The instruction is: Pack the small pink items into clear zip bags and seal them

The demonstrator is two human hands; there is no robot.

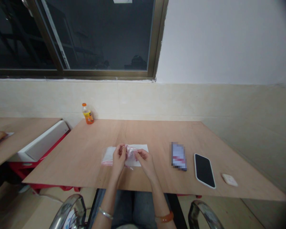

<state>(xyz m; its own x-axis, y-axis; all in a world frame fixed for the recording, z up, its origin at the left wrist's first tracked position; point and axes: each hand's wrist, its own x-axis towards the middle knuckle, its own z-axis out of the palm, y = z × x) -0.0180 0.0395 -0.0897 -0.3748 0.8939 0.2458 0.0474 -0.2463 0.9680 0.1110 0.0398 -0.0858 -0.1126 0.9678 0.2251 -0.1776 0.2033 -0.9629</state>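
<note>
Between my two hands is a small clear plastic bag (pixel 131 153) with a pinkish tint, held just above the table. My left hand (pixel 119 156) pinches its left side with thumb and fingers. On the other side my right hand (pixel 144 159) grips the bag's right edge, fingers closed. Whatever the bag contains is too small to make out. Beneath the hands lies a white sheet of paper (pixel 143 147). More clear plastic bags with a pink-red edge (pixel 107 159) rest on the table to the left of my left hand.
Right of my hands lie a phone with a blurred screen (pixel 178 156), a black-screened tablet in a white frame (pixel 205 171) and a small whitish object (pixel 229 179). An orange drink bottle (pixel 88 114) stands at the back left of the wooden table (pixel 152 130). Another table (pixel 19 133) stands left.
</note>
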